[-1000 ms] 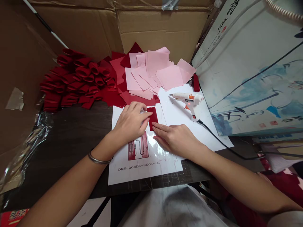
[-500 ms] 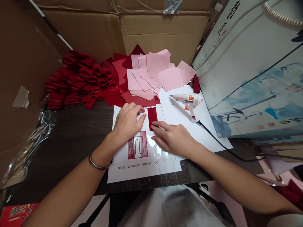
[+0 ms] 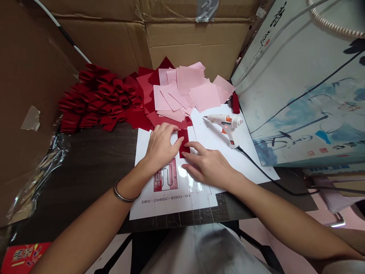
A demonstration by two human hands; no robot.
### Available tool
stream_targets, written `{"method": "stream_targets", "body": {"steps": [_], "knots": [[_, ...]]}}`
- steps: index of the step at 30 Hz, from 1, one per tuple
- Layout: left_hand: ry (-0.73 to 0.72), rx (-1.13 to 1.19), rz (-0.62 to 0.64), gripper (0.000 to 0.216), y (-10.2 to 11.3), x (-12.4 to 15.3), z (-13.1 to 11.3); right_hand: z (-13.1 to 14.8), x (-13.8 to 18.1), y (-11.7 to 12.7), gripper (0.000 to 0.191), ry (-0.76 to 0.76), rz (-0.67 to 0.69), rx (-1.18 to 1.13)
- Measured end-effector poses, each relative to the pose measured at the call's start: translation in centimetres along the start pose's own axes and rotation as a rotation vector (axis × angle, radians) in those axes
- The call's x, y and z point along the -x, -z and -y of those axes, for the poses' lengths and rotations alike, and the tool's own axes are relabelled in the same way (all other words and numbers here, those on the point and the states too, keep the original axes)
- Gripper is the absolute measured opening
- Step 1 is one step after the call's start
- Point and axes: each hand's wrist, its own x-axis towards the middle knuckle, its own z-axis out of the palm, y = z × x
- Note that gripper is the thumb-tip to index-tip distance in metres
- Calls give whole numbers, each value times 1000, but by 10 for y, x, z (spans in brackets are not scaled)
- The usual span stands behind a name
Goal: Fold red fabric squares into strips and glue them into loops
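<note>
A red strip (image 3: 184, 134) lay flat on a printed sheet (image 3: 145, 211) under the fingertips of a left hand (image 3: 161, 144) and a right hand (image 3: 212, 163), both unclenched, fingers loosely extended. A glue gun (image 3: 233, 134) rested to the right; pink squares (image 3: 205, 96) were heaped beyond.

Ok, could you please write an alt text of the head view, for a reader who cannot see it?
A person's left hand and right hand reach over a small dark-red strip on a printed white sheet. Behind lie looped red pieces and loose pink squares; to the right, a white glue gun rests on white paper.
</note>
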Motion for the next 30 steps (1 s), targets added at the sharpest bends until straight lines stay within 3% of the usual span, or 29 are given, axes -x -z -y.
{"method": "stream_targets", "body": {"steps": [5, 7, 9, 12, 16, 30], "knots": [[149, 461, -27, 19, -1, 0, -4, 0, -1, -2, 26, -64, -97, -171], [155, 671, -67, 23, -2, 0, -7, -1, -3, -3, 27, -202, -204, -352], [137, 835, -88, 28, -3, 1, -10, -2, -5, -4, 40, -383, -279, -580], [103, 992, -67, 30, -1, 3, -16, -5, -7, -6, 44, -499, -219, -889], [91, 1071, -21, 26, 2, 7, -20, -6, -10, -7, 23, -466, -116, -1006], [69, 1066, -44, 8, 5, 11, -26, -5, -9, -4, 24, -457, -102, -954]]}}
